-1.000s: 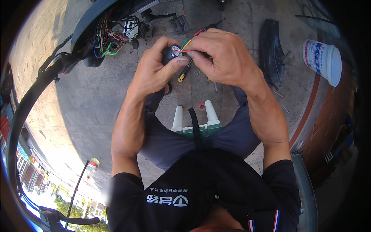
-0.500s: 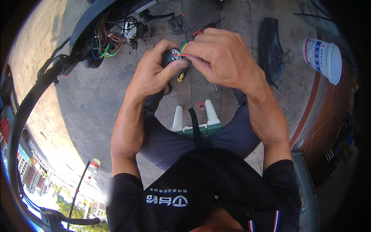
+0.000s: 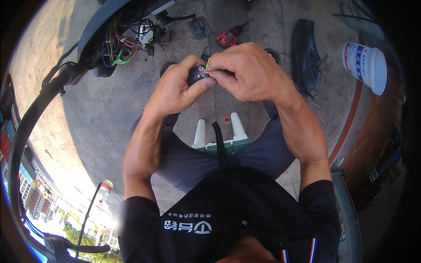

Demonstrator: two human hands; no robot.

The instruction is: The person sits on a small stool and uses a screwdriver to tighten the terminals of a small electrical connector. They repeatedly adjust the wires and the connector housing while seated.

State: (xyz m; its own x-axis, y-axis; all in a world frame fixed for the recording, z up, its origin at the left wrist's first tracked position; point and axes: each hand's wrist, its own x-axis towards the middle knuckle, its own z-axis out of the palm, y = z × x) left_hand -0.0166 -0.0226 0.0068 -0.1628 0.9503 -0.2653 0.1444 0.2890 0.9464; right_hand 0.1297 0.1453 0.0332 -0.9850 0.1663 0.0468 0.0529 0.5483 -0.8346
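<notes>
Between my knees and the vehicle, my left hand [image 3: 171,90] is closed around a small dark rounded part [image 3: 193,78] with bright metal bits at its open end. Thin coloured wires [image 3: 208,65], yellow, green and red, come out of that end. My right hand [image 3: 250,72] pinches the wires between thumb and forefinger, close to my left thumb. The exact kind of the dark part cannot be made out, as my fingers cover much of it.
A loose wire bundle [image 3: 120,37] hangs from the vehicle at upper left. Beyond my hands lie a red drill [image 3: 228,38] and a black plastic piece [image 3: 200,28]. A long black panel [image 3: 305,57] and a white bucket [image 3: 362,65] are right; a tape roll [image 3: 226,119] lies by the green-white stool [image 3: 237,144].
Both hands have come slightly nearer to me with the part and its wires. More of the red drill now shows, and a yellow-handled tool below the hands is no longer visible.
</notes>
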